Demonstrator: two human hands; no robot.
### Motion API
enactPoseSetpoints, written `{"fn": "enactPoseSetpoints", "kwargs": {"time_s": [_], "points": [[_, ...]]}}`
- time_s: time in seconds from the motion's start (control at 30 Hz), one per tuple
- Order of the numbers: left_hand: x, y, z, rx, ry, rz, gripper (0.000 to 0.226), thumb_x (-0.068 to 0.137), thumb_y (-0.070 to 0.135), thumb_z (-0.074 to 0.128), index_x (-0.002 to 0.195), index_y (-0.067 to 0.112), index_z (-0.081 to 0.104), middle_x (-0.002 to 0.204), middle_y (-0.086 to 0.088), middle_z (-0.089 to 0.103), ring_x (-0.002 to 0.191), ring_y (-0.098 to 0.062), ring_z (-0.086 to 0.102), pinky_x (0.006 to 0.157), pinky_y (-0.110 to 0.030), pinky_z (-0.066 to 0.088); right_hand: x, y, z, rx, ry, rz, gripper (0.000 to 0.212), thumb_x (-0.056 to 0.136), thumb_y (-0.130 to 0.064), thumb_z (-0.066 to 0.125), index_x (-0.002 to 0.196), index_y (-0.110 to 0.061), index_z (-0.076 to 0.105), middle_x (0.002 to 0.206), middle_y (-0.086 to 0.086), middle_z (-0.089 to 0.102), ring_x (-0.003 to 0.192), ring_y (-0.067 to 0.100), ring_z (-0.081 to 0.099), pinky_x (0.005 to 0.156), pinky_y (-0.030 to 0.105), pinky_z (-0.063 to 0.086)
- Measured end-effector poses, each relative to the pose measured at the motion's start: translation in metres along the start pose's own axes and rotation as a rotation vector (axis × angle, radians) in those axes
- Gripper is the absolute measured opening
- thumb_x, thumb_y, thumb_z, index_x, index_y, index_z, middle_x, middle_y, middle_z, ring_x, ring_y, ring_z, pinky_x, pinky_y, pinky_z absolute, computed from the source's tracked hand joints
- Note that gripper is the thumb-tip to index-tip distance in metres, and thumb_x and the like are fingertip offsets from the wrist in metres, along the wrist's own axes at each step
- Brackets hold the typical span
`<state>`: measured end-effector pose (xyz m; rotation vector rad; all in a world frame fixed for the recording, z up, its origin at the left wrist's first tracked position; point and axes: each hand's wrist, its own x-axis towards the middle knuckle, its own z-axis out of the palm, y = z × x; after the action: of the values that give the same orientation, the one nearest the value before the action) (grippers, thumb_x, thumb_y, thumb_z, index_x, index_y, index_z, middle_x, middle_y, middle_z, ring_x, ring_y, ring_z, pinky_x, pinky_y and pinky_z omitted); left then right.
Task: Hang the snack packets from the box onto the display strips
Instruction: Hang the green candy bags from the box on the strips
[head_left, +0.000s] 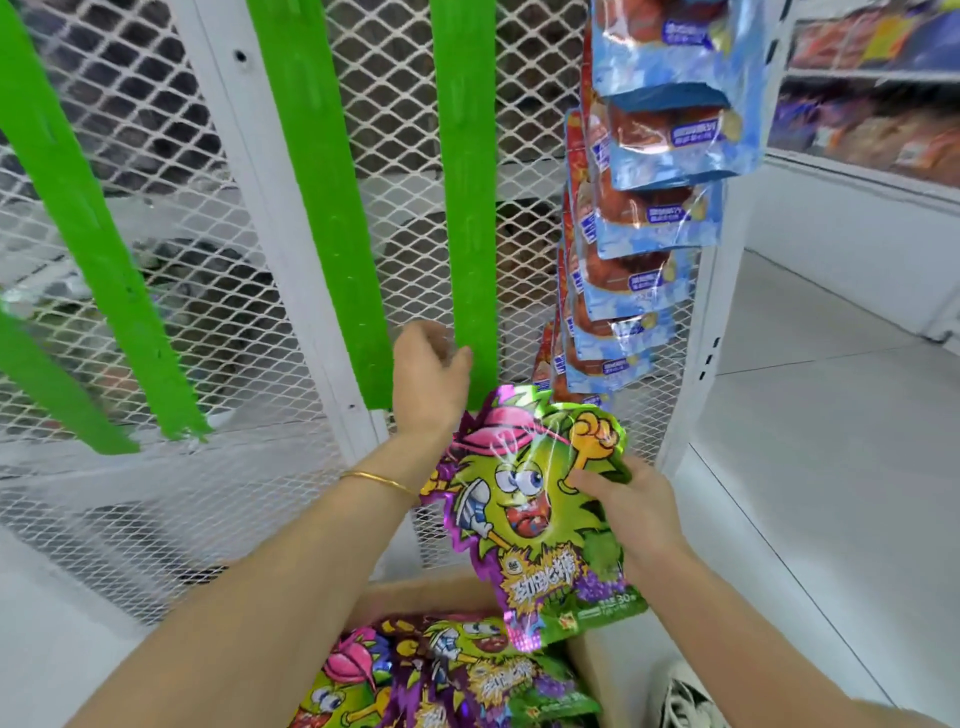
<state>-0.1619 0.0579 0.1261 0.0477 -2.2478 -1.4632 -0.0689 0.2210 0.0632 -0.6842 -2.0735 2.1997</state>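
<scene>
My right hand (636, 512) grips a shiny green and purple snack packet (524, 514) by its right edge, thumb across the front, and holds it upright above the box. The cardboard box (441, 592) sits low in view, with several matching packets (441, 670) lying inside. My left hand (428, 374) is raised at the lower end of a green display strip (462, 208). Its thumb lies against the strip's edge and its fingers curl round the strip there. The packet's top sits just below and right of that hand.
Two more green strips (322, 208) (78, 234) hang on the white mesh panel (228, 338). Blue and red packets (660, 218) fill a strip at the right. Stocked shelves (878, 104) stand far right. A shoe (680, 696) is beside the box on the pale floor.
</scene>
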Motion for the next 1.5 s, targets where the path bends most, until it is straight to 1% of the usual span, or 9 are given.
{"fn": "enactPoseSetpoints", "kwargs": {"time_s": [0.33, 0.57, 0.67, 0.8, 0.93, 1.07, 1.23, 1.37, 1.5], "points": [[-0.008, 0.010, 0.025, 0.115, 0.042, -0.093, 0.031, 0.083, 0.042, 0.064, 0.092, 0.019, 0.045, 0.086, 0.002, 0.054, 0.093, -0.024, 0.055, 0.079, -0.040, 0.048, -0.008, -0.010, -0.017, 0.019, -0.042, -0.014, 0.075, 0.076, -0.013, 0.075, 0.140, -0.009, 0.037, 0.131, 0.006, 0.053, 0.114, 0.023, 0.053, 0.101, 0.042, 0.044], [-0.001, 0.017, 0.019, 0.174, 0.103, -0.137, 0.042, 0.079, 0.042, 0.068, 0.096, 0.010, 0.047, 0.096, -0.008, 0.057, 0.089, -0.027, 0.056, 0.075, -0.038, 0.046, -0.020, -0.016, -0.025, 0.061, -0.051, 0.036, 0.043, 0.079, -0.010, 0.072, 0.118, -0.015, 0.054, 0.080, -0.010, 0.054, 0.068, 0.007, 0.050, 0.065, 0.022, 0.043], [-0.006, 0.011, 0.019, 0.154, 0.073, -0.105, 0.035, 0.081, 0.035, 0.069, 0.093, 0.012, 0.045, 0.093, -0.006, 0.055, 0.087, -0.026, 0.055, 0.076, -0.038, 0.045, -0.020, -0.015, -0.028, 0.082, -0.042, 0.038, 0.052, 0.079, -0.011, 0.072, 0.126, -0.008, 0.051, 0.073, -0.011, 0.052, 0.064, 0.003, 0.048, 0.058, 0.020, 0.040], [-0.011, 0.014, 0.021, 0.001, 0.018, -0.129, 0.031, 0.084, 0.025, 0.067, 0.101, 0.012, 0.044, 0.092, -0.002, 0.054, 0.085, -0.020, 0.053, 0.075, -0.031, 0.043, -0.021, -0.011, -0.031, 0.067, -0.003, 0.049, 0.062, 0.079, -0.014, 0.073, 0.134, -0.008, 0.045, 0.100, 0.003, 0.064, 0.078, 0.014, 0.056, 0.069, 0.028, 0.046], [-0.013, 0.015, 0.021, -0.072, -0.013, -0.171, 0.034, 0.085, 0.026, 0.065, 0.109, 0.005, 0.052, 0.090, -0.003, 0.057, 0.082, -0.020, 0.055, 0.075, -0.034, 0.048, -0.018, -0.010, -0.032, 0.084, -0.016, 0.071, 0.048, 0.076, -0.014, 0.075, 0.119, -0.009, 0.056, 0.085, 0.002, 0.068, 0.073, 0.017, 0.065, 0.061, 0.030, 0.052], [-0.013, 0.009, 0.012, -0.106, -0.134, -0.192, 0.019, 0.088, 0.028, 0.062, 0.087, 0.009, 0.062, 0.081, -0.008, 0.059, 0.075, -0.021, 0.054, 0.073, -0.040, 0.049, -0.018, -0.011, -0.028, 0.078, -0.003, 0.078, 0.074, 0.065, -0.023, 0.083, 0.130, -0.010, 0.049, 0.108, 0.011, 0.067, 0.097, 0.028, 0.064, 0.087, 0.047, 0.053], [-0.014, 0.011, -0.012, -0.050, -0.254, -0.268, 0.035, 0.087, 0.032, 0.063, 0.063, 0.015, 0.043, 0.055, -0.002, 0.028, 0.042, -0.012, 0.026, 0.044, -0.024, 0.027, -0.023, -0.016, -0.018, 0.112, -0.034, 0.062, 0.041, 0.070, -0.016, 0.079, 0.108, -0.011, 0.064, 0.085, 0.008, 0.072, 0.074, 0.022, 0.069, 0.070, 0.038, 0.058], [-0.014, 0.019, -0.026, -0.053, -0.346, -0.292, 0.020, 0.086, 0.033, 0.063, 0.083, 0.016, 0.054, 0.057, -0.005, 0.030, 0.033, -0.007, 0.018, 0.031, -0.017, 0.020, -0.022, -0.014, -0.006, 0.072, -0.004, 0.043, 0.048, 0.068, -0.023, 0.082, 0.110, -0.010, 0.063, 0.095, 0.009, 0.072, 0.085, 0.026, 0.069, 0.080, 0.042, 0.057], [-0.016, 0.019, -0.031, -0.048, -0.362, -0.290, 0.034, 0.086, 0.033, 0.063, 0.064, 0.015, 0.045, 0.061, -0.006, 0.035, 0.041, -0.012, 0.019, 0.033, -0.017, 0.020, -0.025, -0.014, 0.007, 0.057, 0.042, 0.025, 0.066, 0.059, -0.034, 0.085, 0.114, -0.009, 0.061, 0.102, 0.009, 0.070, 0.090, 0.027, 0.068, 0.083, 0.045, 0.056]]}}
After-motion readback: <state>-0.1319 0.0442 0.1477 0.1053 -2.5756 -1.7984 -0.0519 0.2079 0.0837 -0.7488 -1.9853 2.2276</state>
